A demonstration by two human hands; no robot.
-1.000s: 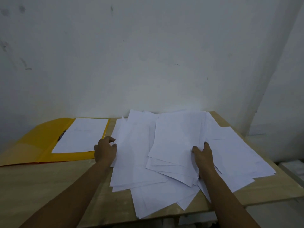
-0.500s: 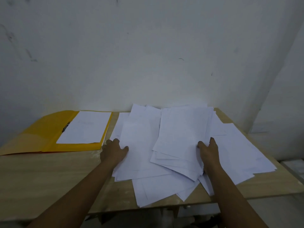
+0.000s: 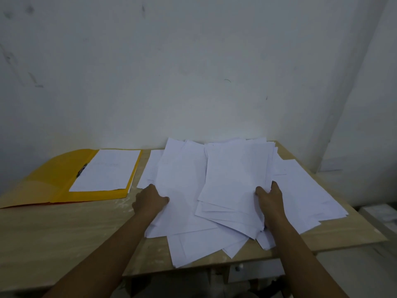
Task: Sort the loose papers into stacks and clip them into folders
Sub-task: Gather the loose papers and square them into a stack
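A wide heap of loose white papers [image 3: 182, 181] covers the right half of the wooden table [image 3: 64, 233], and some sheets hang over the front edge. My left hand [image 3: 149, 201] grips the heap's left edge, thumb on top of a sheet. My right hand [image 3: 269, 198] holds the right edge of an upper bundle of sheets [image 3: 236, 175] that lies slanted on the heap. At the back left a yellow folder [image 3: 49, 188] lies open. A neat stack of white sheets [image 3: 107, 168] sits on its right half under a dark clip [image 3: 81, 169].
A white wall stands right behind the table, and another wall face angles in on the right. Bare tabletop lies in front of the folder. Pale objects [image 3: 382, 214] sit low beyond the table's right end.
My left hand has slid from beside the folder rightward onto the heap's left edge. My right hand stays at the upper bundle's right edge. The left sheets have bunched closer together.
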